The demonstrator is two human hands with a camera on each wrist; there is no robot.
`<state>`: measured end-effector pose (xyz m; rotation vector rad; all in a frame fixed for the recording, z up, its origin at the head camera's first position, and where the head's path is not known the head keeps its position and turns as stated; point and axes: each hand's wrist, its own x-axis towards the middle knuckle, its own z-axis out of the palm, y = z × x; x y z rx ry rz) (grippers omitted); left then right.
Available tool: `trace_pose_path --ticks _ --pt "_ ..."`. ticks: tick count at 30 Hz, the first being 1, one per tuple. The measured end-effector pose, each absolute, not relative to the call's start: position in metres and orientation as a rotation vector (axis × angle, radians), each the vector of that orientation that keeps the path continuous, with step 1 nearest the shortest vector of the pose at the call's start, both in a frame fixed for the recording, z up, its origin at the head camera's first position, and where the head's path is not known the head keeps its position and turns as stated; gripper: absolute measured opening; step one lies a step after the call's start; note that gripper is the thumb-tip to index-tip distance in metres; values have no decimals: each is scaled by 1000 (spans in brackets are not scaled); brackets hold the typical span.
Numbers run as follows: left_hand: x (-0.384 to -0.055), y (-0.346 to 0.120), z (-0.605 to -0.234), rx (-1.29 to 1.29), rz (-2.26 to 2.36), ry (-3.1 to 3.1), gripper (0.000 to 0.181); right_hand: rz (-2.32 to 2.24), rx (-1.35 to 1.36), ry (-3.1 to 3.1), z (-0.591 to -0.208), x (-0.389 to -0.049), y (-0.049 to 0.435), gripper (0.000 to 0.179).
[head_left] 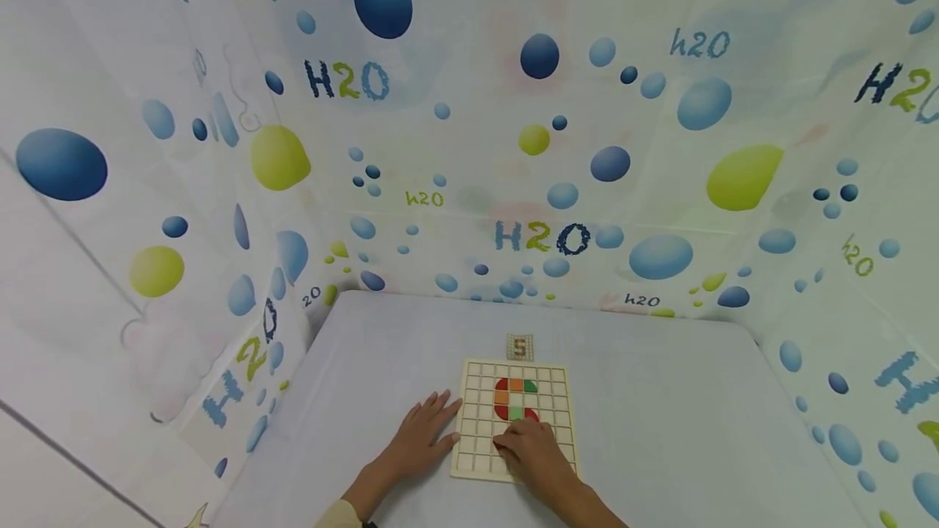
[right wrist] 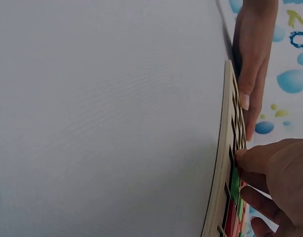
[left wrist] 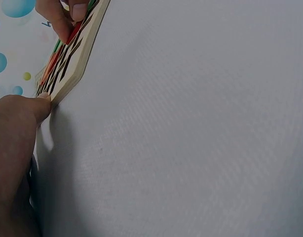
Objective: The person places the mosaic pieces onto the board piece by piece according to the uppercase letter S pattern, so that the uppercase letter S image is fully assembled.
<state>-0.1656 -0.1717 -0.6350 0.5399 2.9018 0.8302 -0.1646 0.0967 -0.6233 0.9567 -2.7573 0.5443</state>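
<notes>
A cream wooden grid board lies on the table with red, orange and green tiles set in a curved figure in its cells. My left hand rests flat beside the board, fingers stretched, with fingertips and thumb at its left edge. Over the lower middle of the grid, my right hand pinches a red tile between thumb and fingers, close to the cells. This hand covers part of the lower rows. In the right wrist view, green tiles show beside its fingertips.
A small gridded card bearing an S-like brown figure lies just beyond the board's far edge. White cloth covers the table. Printed curtains with blue and green drops hang behind it and on both sides.
</notes>
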Motion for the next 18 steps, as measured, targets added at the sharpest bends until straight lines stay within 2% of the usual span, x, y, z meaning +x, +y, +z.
trace_pose_path --ticks 9,18 --pt "-169 -169 -636 559 834 2896 61 585 878 -2776 -623 -164 96 14" --pt "-171 -170 -624 586 765 2883 61 518 903 -2783 -616 -168 99 17"
